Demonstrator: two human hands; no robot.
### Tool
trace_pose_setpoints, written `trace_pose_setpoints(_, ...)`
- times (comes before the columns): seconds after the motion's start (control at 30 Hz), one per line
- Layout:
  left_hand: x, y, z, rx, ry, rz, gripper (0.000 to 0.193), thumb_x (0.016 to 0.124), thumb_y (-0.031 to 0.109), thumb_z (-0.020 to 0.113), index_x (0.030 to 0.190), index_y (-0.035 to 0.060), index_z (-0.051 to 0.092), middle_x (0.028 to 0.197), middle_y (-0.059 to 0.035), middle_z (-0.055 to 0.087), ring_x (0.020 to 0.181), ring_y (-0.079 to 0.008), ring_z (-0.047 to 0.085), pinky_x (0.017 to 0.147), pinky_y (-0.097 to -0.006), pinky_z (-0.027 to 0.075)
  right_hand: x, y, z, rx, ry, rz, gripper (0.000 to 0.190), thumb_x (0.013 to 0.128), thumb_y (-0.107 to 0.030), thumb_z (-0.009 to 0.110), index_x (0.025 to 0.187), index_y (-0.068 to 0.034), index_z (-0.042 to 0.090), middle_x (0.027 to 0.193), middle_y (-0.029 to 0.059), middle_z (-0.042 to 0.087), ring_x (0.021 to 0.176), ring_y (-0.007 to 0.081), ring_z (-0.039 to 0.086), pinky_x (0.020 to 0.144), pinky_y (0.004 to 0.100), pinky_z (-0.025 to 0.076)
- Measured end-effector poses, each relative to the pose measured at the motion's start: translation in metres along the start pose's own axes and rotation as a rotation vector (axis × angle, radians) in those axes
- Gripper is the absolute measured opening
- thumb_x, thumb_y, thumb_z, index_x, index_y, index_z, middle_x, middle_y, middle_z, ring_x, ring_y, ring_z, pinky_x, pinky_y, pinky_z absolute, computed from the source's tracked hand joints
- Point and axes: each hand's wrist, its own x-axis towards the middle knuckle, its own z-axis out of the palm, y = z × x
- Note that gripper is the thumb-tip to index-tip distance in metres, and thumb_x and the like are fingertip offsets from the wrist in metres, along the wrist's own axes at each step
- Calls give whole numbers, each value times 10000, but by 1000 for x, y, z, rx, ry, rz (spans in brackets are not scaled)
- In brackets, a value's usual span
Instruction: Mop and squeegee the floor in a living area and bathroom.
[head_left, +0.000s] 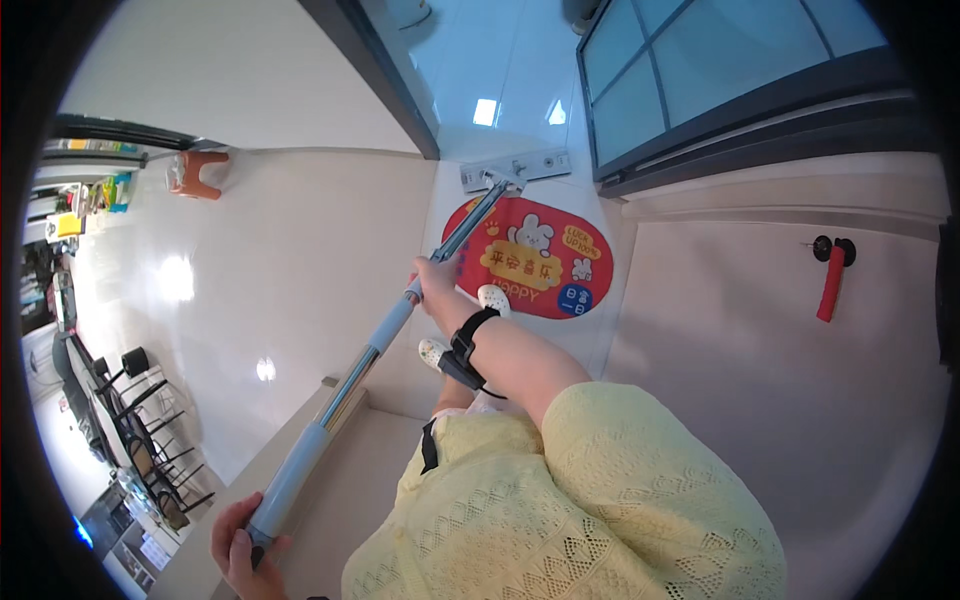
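I hold a flat mop by its long pole (346, 396), which runs slantwise from the lower left to the upper middle. My left hand (246, 551) is wrapped around the end of the light-blue handle. Farther along, my right hand (439, 285) grips the pole near a joint between its blue and metal parts. The grey mop head (544, 163) lies flat on the floor, crosswise in the doorway. Just on the near side of it is a red oval doormat (480, 259) with rabbit pictures and writing. The pole passes over the mat's left part.
A dark-framed glass door (720, 82) stands at the upper right. Right of me, a white door has a handle with a red cover (830, 289). An orange plastic stool (201, 174) sits by the left wall. A low wall's top (247, 480) runs beneath the pole.
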Motion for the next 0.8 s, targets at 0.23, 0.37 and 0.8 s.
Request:
trace_pose_setpoints(0.23,17,57,6,-332,-48,-751,284,824,20,419,1066,-126,443,728,-61,472,494,-67,379,445,-169,355,-32,-1,13,-95,11,105,753,624,71,450,1229,-149,60,782,161,462,464,202,491,365,331,418)
trace_pose_setpoints(0.37,34,53,20,76,-263,-503,310,817,42,440,1085,-113,441,596,-22,434,432,-58,333,385,-158,297,-4,-28,27,-33,0,64,752,606,89,438,1219,-147,73,770,158,452,452,206,477,351,330,404)
trace_pose_setpoints(0.8,131,69,25,-371,-193,-583,313,774,72,470,1051,-72,469,524,-9,408,375,-49,322,322,-173,251,25,-111,88,34,-34,-3,712,615,65,453,1206,-139,109,796,146,446,492,200,468,380,319,401)
